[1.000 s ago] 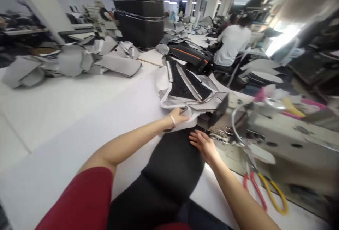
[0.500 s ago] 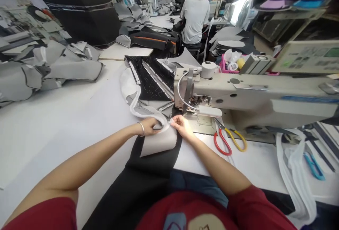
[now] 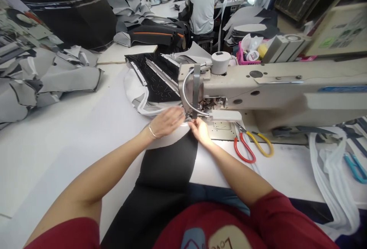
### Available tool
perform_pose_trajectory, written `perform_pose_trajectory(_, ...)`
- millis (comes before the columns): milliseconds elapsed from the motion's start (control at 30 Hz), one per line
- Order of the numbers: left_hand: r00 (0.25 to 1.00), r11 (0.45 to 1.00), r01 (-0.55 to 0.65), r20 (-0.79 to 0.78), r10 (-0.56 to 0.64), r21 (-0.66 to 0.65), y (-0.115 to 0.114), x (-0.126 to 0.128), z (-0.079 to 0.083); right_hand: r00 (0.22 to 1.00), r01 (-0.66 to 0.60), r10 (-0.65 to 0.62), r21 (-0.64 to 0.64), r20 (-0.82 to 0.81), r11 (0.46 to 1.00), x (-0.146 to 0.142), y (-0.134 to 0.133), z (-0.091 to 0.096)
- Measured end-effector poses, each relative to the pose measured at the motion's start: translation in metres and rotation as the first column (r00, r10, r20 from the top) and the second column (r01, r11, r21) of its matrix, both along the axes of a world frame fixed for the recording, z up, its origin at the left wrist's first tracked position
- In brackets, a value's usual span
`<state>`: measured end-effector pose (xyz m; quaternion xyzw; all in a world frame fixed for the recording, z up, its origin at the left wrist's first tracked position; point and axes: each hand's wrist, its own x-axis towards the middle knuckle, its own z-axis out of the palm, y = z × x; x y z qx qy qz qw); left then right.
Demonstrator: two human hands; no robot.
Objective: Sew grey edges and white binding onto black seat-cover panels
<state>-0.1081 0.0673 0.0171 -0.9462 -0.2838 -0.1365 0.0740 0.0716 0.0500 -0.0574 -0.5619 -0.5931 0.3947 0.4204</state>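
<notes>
My left hand (image 3: 169, 122) lies stretched out over a light grey fabric panel (image 3: 162, 140), just left of the sewing machine's (image 3: 237, 79) needle area; its fingertips are slightly blurred. Close to the presser foot, my right hand (image 3: 200, 130) has thumb and fingers pinched at the end of a white tape (image 3: 185, 124) along the panel's edge. The tape (image 3: 144, 105) curves away to the left behind my left hand. Beneath the grey panel, a black fabric piece (image 3: 169, 165) runs down toward my lap. The needle tip is hidden.
Red-and-yellow-handled scissors (image 3: 254, 146) lie right of my right hand. White tape (image 3: 329, 172) hangs at the right beside a blue-handled tool (image 3: 355, 168). Grey fabric pieces (image 3: 54, 75) are piled at left. A pink basket (image 3: 249, 56) stands behind the machine; a person (image 3: 202, 4) sits beyond.
My left hand has let go of the lifted tape and panel and now lies over them. My right hand has brought the tape end up to the presser foot. The view has shifted slightly.
</notes>
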Motion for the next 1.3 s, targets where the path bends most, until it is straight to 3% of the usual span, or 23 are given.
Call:
perform_pose_trajectory(67,0.967,0.971,0.236,-0.092,-0.239,-0.039,-0.004,0.012,-0.015,0.999,0.027,-0.027,-0.004,-0.018,1.0,-0.001,0.001,-0.003)
perform_pose_trajectory(100,0.953,0.961,0.274,-0.122,-0.276,-0.037,-0.008,0.018,-0.023,0.999,0.032,-0.033,-0.006,-0.028,0.999,-0.001,0.001,-0.003)
perform_pose_trajectory(167,0.969,0.978,0.209,-0.142,-0.203,0.024,-0.017,0.031,-0.036,0.998,0.043,-0.044,-0.008,-0.048,0.999,-0.002,0.0,-0.003)
perform_pose_trajectory(267,0.994,0.996,-0.018,-0.105,0.027,0.09,-0.03,0.043,-0.049,0.995,0.056,-0.057,-0.018,-0.086,0.998,-0.002,-0.002,-0.002)
perform_pose_trajectory(367,0.973,0.969,-0.23,0.006,0.231,0.085,-0.035,0.047,-0.058,0.986,0.042,-0.05,-0.054,-0.156,0.998,-0.003,-0.002,-0.001)
perform_pose_trajectory(467,0.93,0.931,-0.352,0.149,0.337,0.092,-0.033,0.047,-0.067,0.975,0.027,-0.045,-0.085,-0.22,0.996,-0.004,-0.002,-0.002)
perform_pose_trajectory(533,0.921,0.93,-0.353,0.215,0.326,0.101,-0.032,0.046,-0.073,0.969,0.027,-0.049,-0.093,-0.243,0.995,-0.005,-0.003,-0.001)
perform_pose_trajectory(700,0.95,0.969,-0.21,0.261,0.172,0.127,-0.029,0.04,-0.083,0.976,0.047,-0.069,-0.105,-0.208,0.993,-0.005,-0.003,0.002)
perform_pose_trajectory(800,0.965,0.982,-0.16,0.228,0.133,0.103,-0.026,0.04,-0.081,0.996,-0.003,-0.007,-0.121,-0.087,0.993,-0.001,-0.004,0.004)
perform_pose_trajectory(900,0.965,0.979,-0.201,0.179,0.194,0.022,-0.021,0.045,-0.073,0.976,-0.135,0.142,-0.056,0.162,0.989,0.01,-0.013,0.008)
perform_pose_trajectory(967,0.954,0.964,-0.266,0.134,0.268,-0.028,-0.015,0.051,-0.068,0.875,-0.299,0.24,0.078,0.419,0.951,0.019,-0.025,0.014)
perform_pose_trajectory(1000,0.947,0.953,-0.299,0.106,0.302,-0.049,-0.012,0.053,-0.066,0.791,-0.408,0.271,0.142,0.549,0.902,0.024,-0.031,0.018)
perform_pose_trajectory(1067,0.929,0.93,-0.359,0.06,0.364,-0.083,-0.007,0.057,-0.063,0.605,-0.619,0.287,0.213,0.743,0.756,0.032,-0.043,0.022)
perform_pose_trajectory(1133,0.914,0.91,-0.398,0.031,0.404,-0.118,-0.002,0.059,-0.062,0.484,-0.747,0.265,0.237,0.834,0.621,0.036,-0.048,0.021)
perform_pose_trajectory(1200,0.907,0.898,-0.414,0.016,0.421,-0.151,0.001,0.059,-0.061,0.459,-0.781,0.233,0.265,0.858,0.565,0.038,-0.047,0.015)
perform_pose_trajectory(1300,0.904,0.89,-0.421,0.003,0.428,-0.175,0.003,0.057,-0.059,0.509,-0.743,0.198,0.311,0.838,0.593,0.036,-0.039,0.0)
